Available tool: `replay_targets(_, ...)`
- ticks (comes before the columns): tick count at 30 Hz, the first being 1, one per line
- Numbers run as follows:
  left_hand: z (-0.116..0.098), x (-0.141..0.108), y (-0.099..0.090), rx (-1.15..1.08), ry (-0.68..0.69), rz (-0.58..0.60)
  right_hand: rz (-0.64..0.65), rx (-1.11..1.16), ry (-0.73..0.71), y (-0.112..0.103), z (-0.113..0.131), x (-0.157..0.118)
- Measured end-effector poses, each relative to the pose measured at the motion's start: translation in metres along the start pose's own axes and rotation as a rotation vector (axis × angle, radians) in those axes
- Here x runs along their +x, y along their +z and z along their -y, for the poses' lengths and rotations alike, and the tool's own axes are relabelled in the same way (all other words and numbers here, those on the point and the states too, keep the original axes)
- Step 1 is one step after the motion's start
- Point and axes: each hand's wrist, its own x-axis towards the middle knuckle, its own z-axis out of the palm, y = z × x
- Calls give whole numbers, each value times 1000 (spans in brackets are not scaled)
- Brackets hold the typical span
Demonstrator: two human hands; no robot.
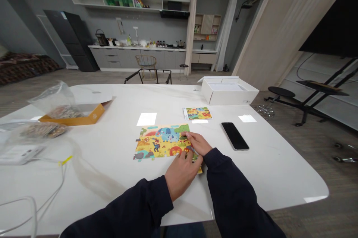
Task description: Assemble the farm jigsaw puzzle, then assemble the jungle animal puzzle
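Note:
A partly assembled jigsaw puzzle lies on the white table, showing a blue elephant, lions and a figure in blue on yellow ground. My left hand bends over its lower right corner, fingers closed on a puzzle piece that mostly hides under them. Against the right edge rests my right hand, its fingers stretched out over the elephant side and touching the pieces. The two hands nearly meet, covering that corner. Beyond the puzzle lies a small reference picture card with the same animal scene.
A black phone lies right of the hands. Behind it stands an open white box. To the left are an orange box lid, plastic bags of loose pieces, a white power strip and cables.

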Motion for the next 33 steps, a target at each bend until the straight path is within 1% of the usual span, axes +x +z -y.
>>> replay_targets(3, 1, -2, 1, -48, -17, -27, -12, 25, -1, 1, 1, 0)
replay_targets(6, 10, -6, -1, -153, -8, -71, -18, 66, 7, 3, 2, -1)
replay_targets(8, 21, -11, -4, -270, 18, -165, -10, 90, 13, 3, 4, -1)
replay_targets(10, 36, -17, -6, -400, 30, -311, -32, 105, -3, 1, 7, -1)
replay_targets(11, 44, -20, -7, -454, 20, -387, -72, 114, -22, 0, 10, -1)
replay_targets(13, 63, -24, -6, -528, -33, -520, -201, 165, -75, 0, 19, -2)
replay_targets(15, 80, -26, -2, -551, -62, -599, -301, 316, -108, 5, 32, -3)
replay_targets(16, 86, -25, 1, -548, -54, -623, -301, 443, -100, 11, 41, -3)
replay_targets(17, 91, -24, 4, -536, -34, -639, -262, 593, -74, 19, 50, -2)
replay_targets(19, 96, -20, 11, -481, 8, -654, -105, 912, 37, 41, 68, 0)
replay_targets(20, 97, -18, 14, -440, 7, -653, -14, 1026, 105, 53, 76, 2)
replay_targets(21, 97, -16, 16, -394, -13, -645, 25, 1107, 157, 65, 83, 5)
replay_targets(22, 97, -14, 16, -347, -47, -624, 39, 1158, 196, 75, 89, 7)
replay_targets(23, 97, -14, 15, -308, -81, -588, 30, 1186, 226, 84, 93, 10)
replay_targets(25, 100, -16, 9, -280, -117, -490, -34, 1196, 255, 95, 95, 14)
replay_targets(28, 112, -25, -5, -372, -64, -356, -118, 1157, 284, 102, 90, 15)
replay_targets(30, 121, -31, -10, -486, -39, -335, -99, 1140, 318, 103, 87, 12)
replay_targets(33, 131, -37, -9, -694, -76, -357, 3, 1136, 343, 104, 87, 6)
